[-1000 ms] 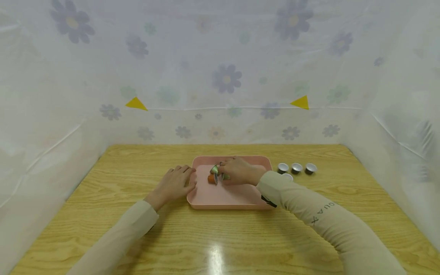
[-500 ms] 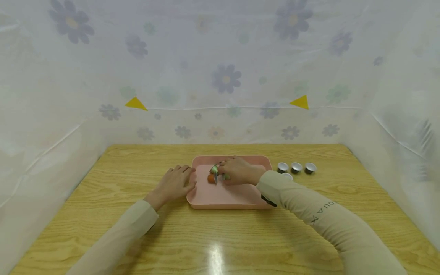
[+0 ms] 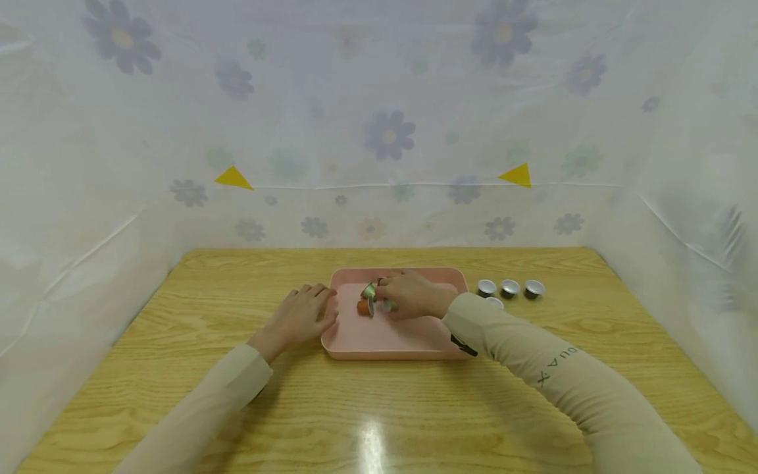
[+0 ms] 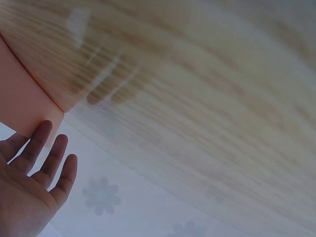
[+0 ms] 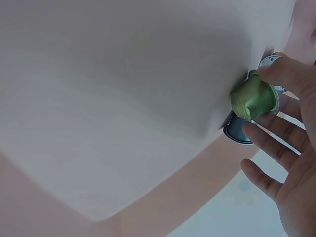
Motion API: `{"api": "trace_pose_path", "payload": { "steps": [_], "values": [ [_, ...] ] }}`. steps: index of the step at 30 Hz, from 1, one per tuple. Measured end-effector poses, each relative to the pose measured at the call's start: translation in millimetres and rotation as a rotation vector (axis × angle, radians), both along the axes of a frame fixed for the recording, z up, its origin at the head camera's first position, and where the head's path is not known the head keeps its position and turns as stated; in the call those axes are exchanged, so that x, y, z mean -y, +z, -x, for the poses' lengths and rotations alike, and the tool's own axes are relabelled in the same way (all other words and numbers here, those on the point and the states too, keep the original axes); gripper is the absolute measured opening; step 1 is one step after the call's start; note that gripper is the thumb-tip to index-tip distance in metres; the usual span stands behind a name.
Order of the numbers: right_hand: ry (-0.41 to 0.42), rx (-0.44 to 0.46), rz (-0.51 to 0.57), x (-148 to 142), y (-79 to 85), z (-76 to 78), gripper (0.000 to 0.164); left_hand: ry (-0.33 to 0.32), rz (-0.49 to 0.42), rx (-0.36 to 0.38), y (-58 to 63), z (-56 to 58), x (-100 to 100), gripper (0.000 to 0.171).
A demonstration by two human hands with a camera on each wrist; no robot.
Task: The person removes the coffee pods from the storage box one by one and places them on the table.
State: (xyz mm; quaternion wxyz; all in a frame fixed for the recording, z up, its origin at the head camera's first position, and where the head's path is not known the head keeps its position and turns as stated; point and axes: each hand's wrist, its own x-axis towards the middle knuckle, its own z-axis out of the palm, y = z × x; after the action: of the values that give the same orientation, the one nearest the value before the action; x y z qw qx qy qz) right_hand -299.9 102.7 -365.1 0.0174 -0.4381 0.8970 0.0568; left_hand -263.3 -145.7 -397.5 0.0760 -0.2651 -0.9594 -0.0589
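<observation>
My right hand [image 3: 408, 295] reaches into a pink tray [image 3: 385, 355], its thumb and fingers around a green coffee capsule [image 5: 254, 101] in the right wrist view. Against those fingers sits a dark blue capsule [image 5: 237, 131], and the pale lid of another capsule [image 5: 269, 60] shows by the thumb tip. Just left of the hand, in the head view, an orange capsule [image 3: 363, 307] lies on its side beside a light green one [image 3: 368, 291]. My left hand [image 3: 299, 313] rests at the tray's left wall, fingers extended and slightly spread in the left wrist view.
Several dark capsules with silver lids [image 3: 509, 288] stand on the wooden table [image 3: 284, 408] right of the tray, one partly hidden by the right sleeve [image 3: 533, 355]. A flowered plastic sheet [image 3: 379, 217] encloses the table at the back and sides.
Almost nothing differs. Both hands keep their places at the tray, and the orange and green capsules lie where they were.
</observation>
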Motion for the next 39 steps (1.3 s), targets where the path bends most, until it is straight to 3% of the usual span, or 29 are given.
{"api": "trace_pose_path", "payload": {
  "steps": [14,31,39],
  "values": [
    [-0.03,0.101,0.036,-8,7.8,-2.3,0.031,-0.006,-0.009,-0.017,0.4,-1.0,0,0.045],
    [-0.058,0.053,0.046,-25,17.5,-4.2,0.047,0.001,0.011,0.01,2.3,-1.1,-1,0.046],
    [-0.033,0.015,0.115,-39,24.6,-9.3,0.036,-0.001,-0.013,0.019,4.6,-3.6,-1,0.045]
  ]
}}
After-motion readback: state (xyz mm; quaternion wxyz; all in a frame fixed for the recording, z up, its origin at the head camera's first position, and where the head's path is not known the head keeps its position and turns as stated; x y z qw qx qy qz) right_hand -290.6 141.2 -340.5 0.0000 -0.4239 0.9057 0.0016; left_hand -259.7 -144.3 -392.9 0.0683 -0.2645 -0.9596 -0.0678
